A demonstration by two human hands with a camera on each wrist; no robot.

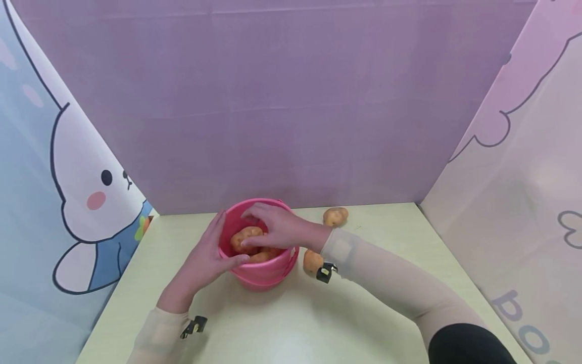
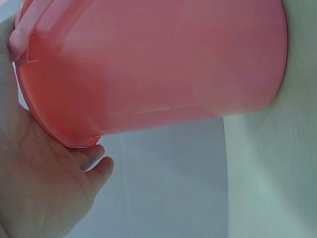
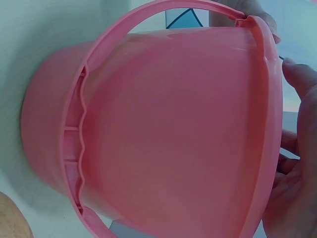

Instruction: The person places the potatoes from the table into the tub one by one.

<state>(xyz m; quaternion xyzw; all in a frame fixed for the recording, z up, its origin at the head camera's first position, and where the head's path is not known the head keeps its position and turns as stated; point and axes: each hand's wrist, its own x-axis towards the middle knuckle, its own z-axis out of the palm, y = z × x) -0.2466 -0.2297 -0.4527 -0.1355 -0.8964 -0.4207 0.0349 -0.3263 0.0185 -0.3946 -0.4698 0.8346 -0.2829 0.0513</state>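
A pink bucket [image 1: 263, 275] stands upright on the table with several potatoes inside, one potato [image 1: 243, 237] on top. My left hand [image 1: 206, 258] holds the bucket's rim, its thumb across the front edge and its fingers along the left side. In the left wrist view, the palm [image 2: 44, 183] rests against the rim. From the right, my right hand [image 1: 282, 227] reaches into the bucket, thumb and fingers spread apart; the thumb lies by the top potato. In the right wrist view the right hand [image 3: 297, 183] is beyond the rim, partly hidden by it.
To the right of the bucket, one potato [image 1: 336, 217] lies near the back of the table [image 1: 291, 328] and another potato [image 1: 312, 261] lies under the right forearm. The bucket's handle [image 3: 74, 148] hangs down on its right side. A purple panel [image 1: 291, 111] rises behind.
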